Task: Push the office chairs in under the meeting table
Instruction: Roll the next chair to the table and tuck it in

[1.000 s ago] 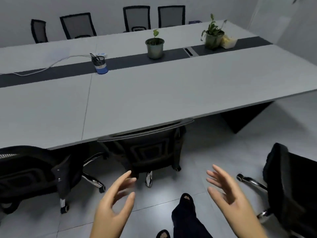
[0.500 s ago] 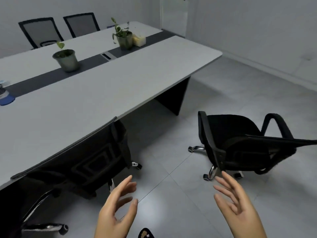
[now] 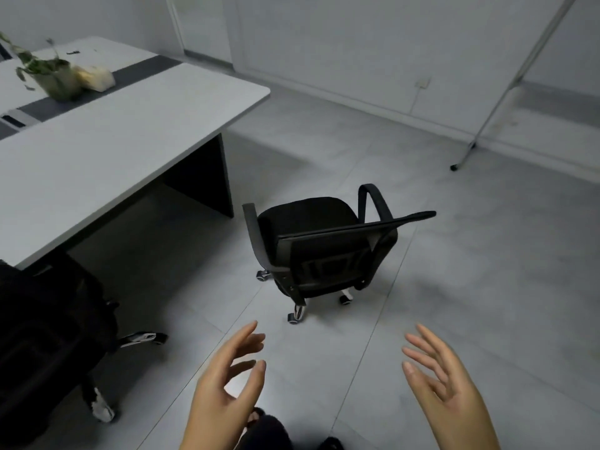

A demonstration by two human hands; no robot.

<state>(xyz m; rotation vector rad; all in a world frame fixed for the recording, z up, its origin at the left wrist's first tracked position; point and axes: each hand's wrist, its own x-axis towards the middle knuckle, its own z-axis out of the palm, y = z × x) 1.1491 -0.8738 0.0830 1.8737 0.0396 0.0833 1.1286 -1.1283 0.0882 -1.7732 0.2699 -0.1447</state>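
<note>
Both our left hand [image 3: 227, 381] and our right hand [image 3: 444, 381] hung empty with fingers spread, well short of the loose office chair [image 3: 324, 245], which stood out on the floor beyond the corner of the meeting table [image 3: 136, 131], its backrest toward us. To do this well, we judged we should take the backrest top with both hands, turn the seat toward the table's long edge, and roll it slowly. We would need to keep the armrests level so they could pass under the tabletop, clear of the dark end panel [image 3: 207, 177].

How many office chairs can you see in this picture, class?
2. One office chair stands out on the open floor beyond the table's end; another chair sits partly under the table's near edge at left. Others may be out of frame.
</note>
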